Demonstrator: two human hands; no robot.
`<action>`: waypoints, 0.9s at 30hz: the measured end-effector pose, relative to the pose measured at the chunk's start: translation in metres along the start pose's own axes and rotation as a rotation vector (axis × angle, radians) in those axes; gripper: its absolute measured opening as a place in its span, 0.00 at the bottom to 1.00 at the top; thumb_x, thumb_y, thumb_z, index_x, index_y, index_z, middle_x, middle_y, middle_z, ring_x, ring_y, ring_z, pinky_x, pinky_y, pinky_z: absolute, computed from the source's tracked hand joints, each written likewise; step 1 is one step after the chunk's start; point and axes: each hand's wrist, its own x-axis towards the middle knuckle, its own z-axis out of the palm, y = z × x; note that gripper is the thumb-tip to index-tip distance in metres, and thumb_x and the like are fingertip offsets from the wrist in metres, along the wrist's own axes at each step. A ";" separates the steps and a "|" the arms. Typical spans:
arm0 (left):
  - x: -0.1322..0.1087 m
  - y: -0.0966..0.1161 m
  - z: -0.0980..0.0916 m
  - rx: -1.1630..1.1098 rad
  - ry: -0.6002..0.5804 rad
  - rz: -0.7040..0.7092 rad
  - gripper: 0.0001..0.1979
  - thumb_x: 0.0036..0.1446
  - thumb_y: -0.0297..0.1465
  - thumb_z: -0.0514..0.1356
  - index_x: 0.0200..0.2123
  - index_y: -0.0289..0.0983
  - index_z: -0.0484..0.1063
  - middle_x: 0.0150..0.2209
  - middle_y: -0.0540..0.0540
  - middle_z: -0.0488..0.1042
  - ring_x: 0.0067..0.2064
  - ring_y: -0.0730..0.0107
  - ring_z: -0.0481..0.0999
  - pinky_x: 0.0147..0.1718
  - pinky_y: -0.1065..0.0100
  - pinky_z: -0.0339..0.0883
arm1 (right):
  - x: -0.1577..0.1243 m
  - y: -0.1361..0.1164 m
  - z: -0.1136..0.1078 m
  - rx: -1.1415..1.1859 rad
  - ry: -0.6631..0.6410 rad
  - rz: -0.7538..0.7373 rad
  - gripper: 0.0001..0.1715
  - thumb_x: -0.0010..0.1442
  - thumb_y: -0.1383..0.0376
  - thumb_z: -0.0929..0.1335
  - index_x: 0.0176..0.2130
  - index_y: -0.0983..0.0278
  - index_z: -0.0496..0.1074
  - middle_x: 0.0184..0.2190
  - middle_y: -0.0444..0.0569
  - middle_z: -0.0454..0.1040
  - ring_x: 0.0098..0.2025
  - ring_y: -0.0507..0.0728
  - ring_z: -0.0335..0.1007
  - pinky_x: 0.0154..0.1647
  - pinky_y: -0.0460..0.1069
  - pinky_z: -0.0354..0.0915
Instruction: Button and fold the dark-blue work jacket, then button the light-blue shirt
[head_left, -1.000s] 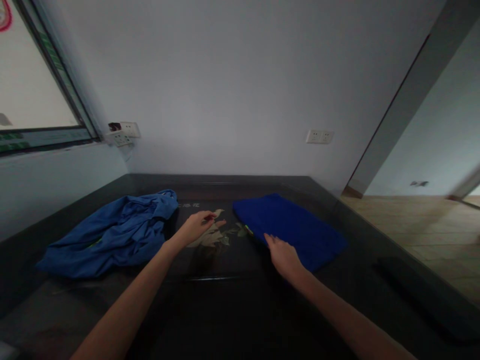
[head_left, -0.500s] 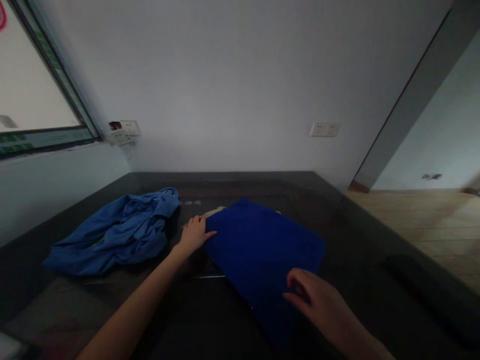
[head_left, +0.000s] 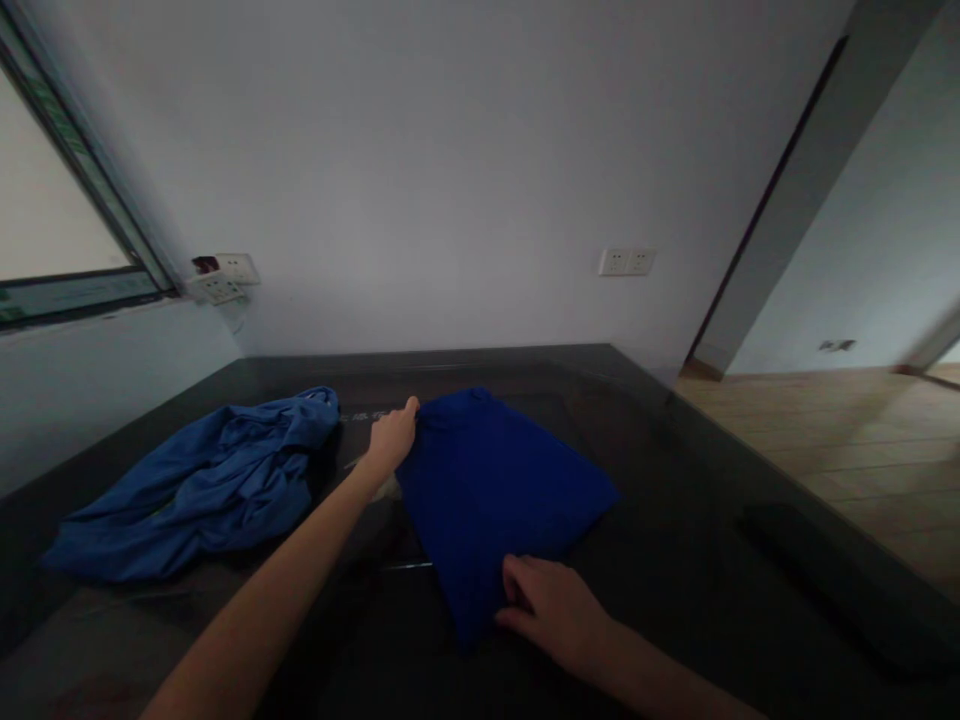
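A flat, deep-blue cloth [head_left: 502, 480] lies spread at a slant on the dark tabletop [head_left: 697, 600]. My left hand [head_left: 394, 438] is closed on its upper left edge, where the fabric bunches a little by the fingers. Over the lower right edge of the cloth, my right hand [head_left: 555, 612] hovers or rests with curled fingers and a gap to the thumb; nothing shows in it. A pale, thin item [head_left: 385, 489] peeks out beside my left wrist, mostly hidden by the arm and cloth.
A crumpled blue garment [head_left: 217, 480] lies at the left of the table. On the right side is a long black object [head_left: 832, 580]. The wall behind carries a double socket [head_left: 628, 262], with more sockets [head_left: 236, 268] in the left corner by the window.
The cloth's lower corner has moved up and left, and its upper left edge is now bunched. My left hand has shifted slightly up; my right hand has moved left. The view has turned slightly.
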 end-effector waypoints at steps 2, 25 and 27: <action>0.012 0.010 -0.016 -0.001 0.048 0.032 0.15 0.64 0.28 0.43 0.51 0.36 0.61 0.38 0.35 0.76 0.41 0.51 0.77 0.40 0.57 0.67 | 0.021 -0.009 0.001 -0.078 0.049 -0.030 0.09 0.57 0.62 0.69 0.38 0.62 0.68 0.38 0.49 0.75 0.39 0.59 0.72 0.36 0.49 0.62; -0.197 0.100 -0.041 -0.633 -0.515 1.455 0.12 0.64 0.32 0.50 0.47 0.37 0.69 0.43 0.42 0.77 0.46 0.67 0.75 0.44 0.72 0.67 | 0.079 0.109 -0.034 1.078 0.438 0.161 0.28 0.57 0.49 0.66 0.52 0.62 0.66 0.50 0.56 0.73 0.49 0.60 0.72 0.49 0.56 0.68; -0.185 0.099 -0.048 -0.727 -0.485 1.265 0.13 0.63 0.34 0.53 0.50 0.40 0.68 0.45 0.45 0.76 0.47 0.67 0.75 0.47 0.70 0.66 | 0.077 0.104 -0.030 1.035 0.510 0.089 0.29 0.55 0.52 0.68 0.53 0.63 0.66 0.53 0.55 0.71 0.53 0.61 0.69 0.53 0.56 0.65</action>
